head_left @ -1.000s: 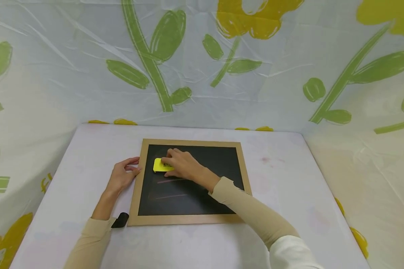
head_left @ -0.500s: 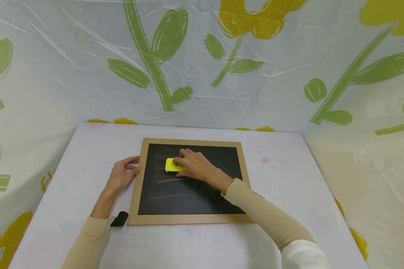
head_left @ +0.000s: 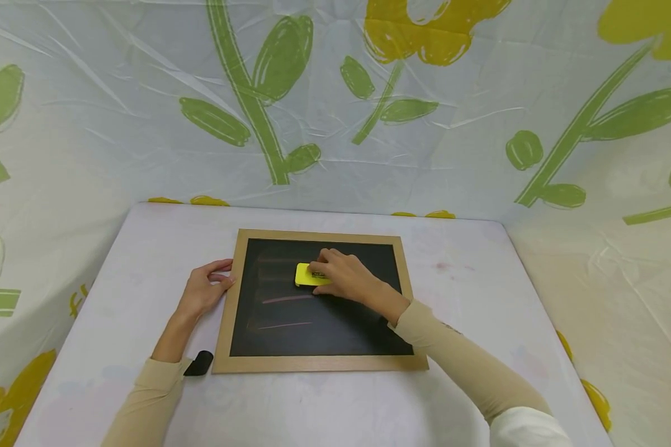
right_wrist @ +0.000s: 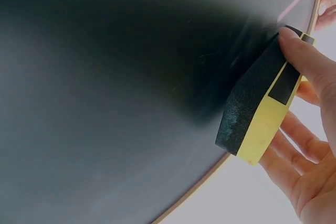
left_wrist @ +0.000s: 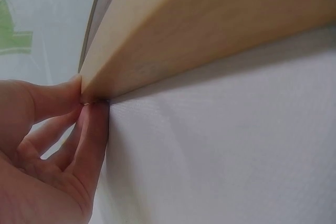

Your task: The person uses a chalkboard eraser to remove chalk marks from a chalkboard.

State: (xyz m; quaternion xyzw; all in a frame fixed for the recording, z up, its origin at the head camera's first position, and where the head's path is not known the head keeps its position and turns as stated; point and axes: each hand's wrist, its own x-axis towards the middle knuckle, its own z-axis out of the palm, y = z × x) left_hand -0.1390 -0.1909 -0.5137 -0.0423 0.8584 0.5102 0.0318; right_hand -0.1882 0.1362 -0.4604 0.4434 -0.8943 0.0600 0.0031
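A chalkboard (head_left: 346,338) with a light wooden frame lies on the table. Two pinkish chalk lines cross its left half, with faint smears above them. My right hand (head_left: 353,279) grips a yellow chalkboard eraser (head_left: 304,274) on the upper middle of the board. In the right wrist view the eraser (right_wrist: 265,121) shows a dark felt layer facing the board, with thumb and fingers on its opposite sides. At the board's left edge my left hand (head_left: 201,290) pinches the frame. The left wrist view has the thumb (left_wrist: 55,98) and fingertips meeting the wooden edge (left_wrist: 157,51).
A black object (head_left: 199,364) sits at the left cuff, close to the board's lower left corner. The white table (head_left: 470,323) extends around the board. Behind and beside it hangs a sheet (head_left: 335,167) printed with flowers.
My right hand has slid the eraser rightward across the upper part of the board, and faint smears show on its left. The left hand stays at the frame.
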